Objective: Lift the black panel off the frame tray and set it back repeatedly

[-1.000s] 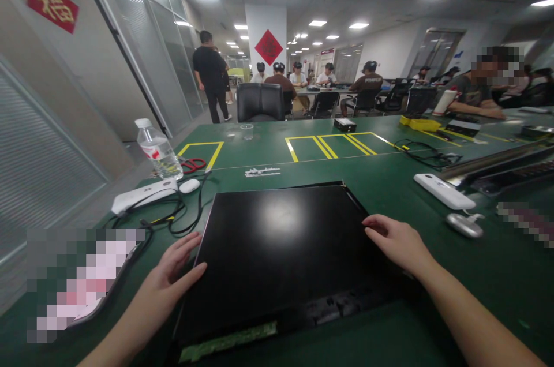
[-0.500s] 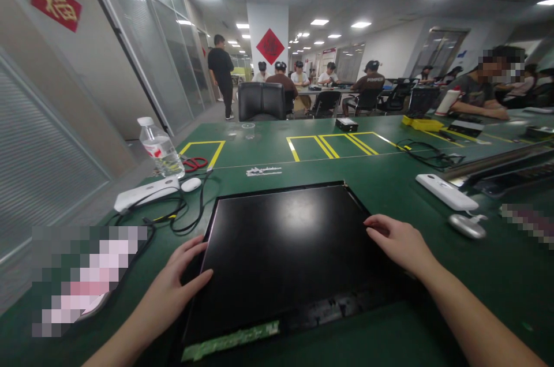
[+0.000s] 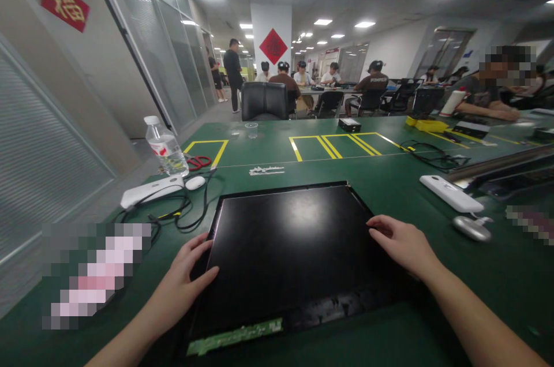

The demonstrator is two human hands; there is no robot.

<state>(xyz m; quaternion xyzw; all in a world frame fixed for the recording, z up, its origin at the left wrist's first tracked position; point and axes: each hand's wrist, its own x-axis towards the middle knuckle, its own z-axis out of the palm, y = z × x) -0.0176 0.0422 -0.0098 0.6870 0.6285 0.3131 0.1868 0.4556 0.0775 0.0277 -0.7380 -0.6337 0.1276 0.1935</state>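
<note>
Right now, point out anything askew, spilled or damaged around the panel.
No spill or breakage stands out. The black display panel has a green circuit board exposed at its near edge, oddly uncovered, and loose white scraps lie beyond its far edge, perhaps litter.

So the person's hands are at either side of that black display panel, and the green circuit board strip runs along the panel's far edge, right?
Not quite: in the head view, the green circuit board strip is along the near edge of the black display panel, toward the left. The left hand and right hand are indeed at either side.
</note>
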